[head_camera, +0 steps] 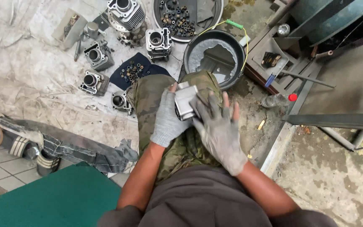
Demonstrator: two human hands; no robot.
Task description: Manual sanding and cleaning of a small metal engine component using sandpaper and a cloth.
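Left hand (167, 119): gloved grey, its grip wrapped round the left side of the metal block (185, 101), thumb up at the far edge.
Right hand (218, 129): gloved, fingers spread flat over the block's right face, pressing on it.
Metal block: pale, boxy engine part over the camouflage-clad knee (148, 98); long axis runs near to far, tilted slightly left.
Beyond: black basin (233, 42) just past the knee.
Far left floor: finned engine cylinders (98, 54) scattered, well apart from the hands.

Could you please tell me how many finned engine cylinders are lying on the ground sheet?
5: top cylinder, one by the round tray, left-centre cylinder, lower-left cylinder, and one at the knee. More may be hidden.
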